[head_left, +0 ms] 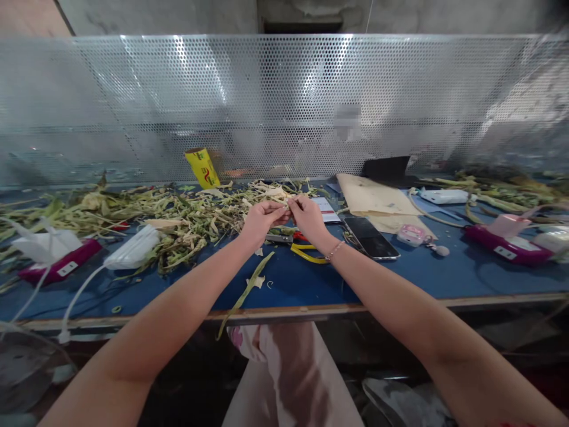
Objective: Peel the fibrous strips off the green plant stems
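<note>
Over the middle of the blue tabletop (311, 290), my left hand (262, 222) and my right hand (310, 220) meet, fingertips pinched close together. Whatever small thing is between them is too hidden to name. Just below lie scissors (307, 255) with yellow and red handles, partly covered by my right hand. A heap of limp green and yellowish plant strips (191, 231) spreads left of and behind my hands. One long green strip (249, 286) lies nearer to me, its end hanging over the table edge, beside a pale scrap (256, 281).
A dark phone (371, 238), another lit screen (326, 210), a pink case (411, 235) and brown paper (377, 196) lie to the right. White power strip (133, 246) and purple tissue packs (507, 246) flank me. A yellow roll (203, 168) stands before the perforated metal screen (284, 101).
</note>
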`<action>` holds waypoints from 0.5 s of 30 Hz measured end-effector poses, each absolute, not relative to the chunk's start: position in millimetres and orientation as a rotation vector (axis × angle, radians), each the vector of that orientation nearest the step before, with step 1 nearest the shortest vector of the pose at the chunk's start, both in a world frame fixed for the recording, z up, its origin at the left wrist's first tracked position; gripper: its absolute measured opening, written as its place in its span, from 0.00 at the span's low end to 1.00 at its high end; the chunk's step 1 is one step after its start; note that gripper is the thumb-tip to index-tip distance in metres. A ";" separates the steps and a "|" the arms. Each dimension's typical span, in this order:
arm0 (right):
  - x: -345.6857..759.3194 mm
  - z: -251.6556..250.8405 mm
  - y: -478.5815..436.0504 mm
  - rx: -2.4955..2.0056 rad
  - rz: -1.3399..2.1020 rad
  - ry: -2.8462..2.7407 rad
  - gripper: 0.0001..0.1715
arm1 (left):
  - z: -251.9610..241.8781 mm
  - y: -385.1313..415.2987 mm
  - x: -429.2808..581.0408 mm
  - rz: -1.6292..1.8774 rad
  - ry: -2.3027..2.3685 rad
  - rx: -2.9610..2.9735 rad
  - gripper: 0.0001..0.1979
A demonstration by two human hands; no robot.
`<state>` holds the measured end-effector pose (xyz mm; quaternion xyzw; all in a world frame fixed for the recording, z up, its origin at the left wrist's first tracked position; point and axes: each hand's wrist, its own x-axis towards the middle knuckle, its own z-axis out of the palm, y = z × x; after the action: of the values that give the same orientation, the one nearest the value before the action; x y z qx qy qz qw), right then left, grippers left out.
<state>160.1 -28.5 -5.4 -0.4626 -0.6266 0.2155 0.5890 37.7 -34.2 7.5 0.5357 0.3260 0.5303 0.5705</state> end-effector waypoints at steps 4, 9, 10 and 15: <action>161.1 -7.6 -24.2 -1.007 0.603 -1.399 0.14 | 7.7 -33.6 36.7 1.183 0.720 1.210 0.11; 159.4 -11.4 -19.1 -0.843 0.862 -1.251 0.14 | 6.9 -30.3 36.0 1.145 0.746 1.148 0.09; 159.2 -11.4 -18.7 -0.825 0.895 -1.219 0.14 | 7.0 -29.8 36.1 1.136 0.763 1.142 0.08; 159.2 -7.8 -20.4 -0.793 0.973 -1.096 0.13 | 9.6 -30.6 37.4 1.116 0.817 1.110 0.08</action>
<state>159.2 -20.4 -7.8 -0.3520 -0.4869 0.4323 0.6724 37.4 -30.6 9.6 0.4851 0.3571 0.4875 0.6320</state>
